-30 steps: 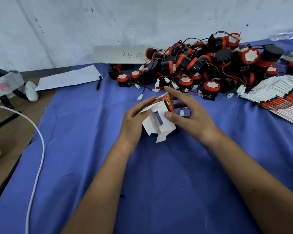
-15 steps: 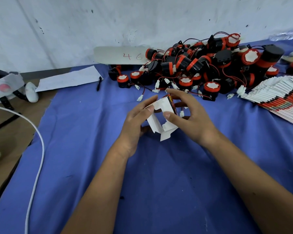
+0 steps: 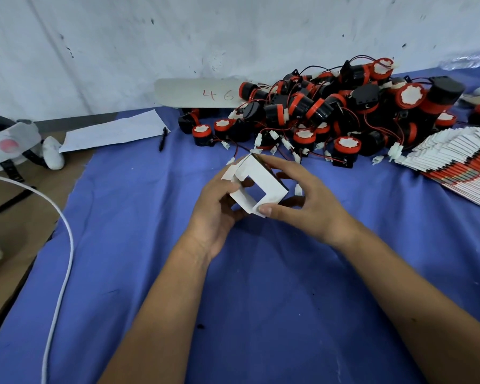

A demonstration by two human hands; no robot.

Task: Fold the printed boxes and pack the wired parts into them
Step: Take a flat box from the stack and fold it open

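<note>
Both hands, left (image 3: pixel 216 209) and right (image 3: pixel 302 200), grip a half-folded box (image 3: pixel 257 184) between them above the desk (image 3: pixel 261 286); its print faces away. Beyond them, a card (image 3: pixel 197 92) reads "46" beside piled wired parts (image 3: pixel 330 115).

A pale strip of card (image 3: pixel 197 93) bears the handwritten red number "46". It lies against the wall, beyond the hands and slightly to their left.

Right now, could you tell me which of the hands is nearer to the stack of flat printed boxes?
Right. The right hand holds the half-folded box on the side facing the stack of flat printed boxes; the left hand grips the box's far side, farther from the stack.
</note>
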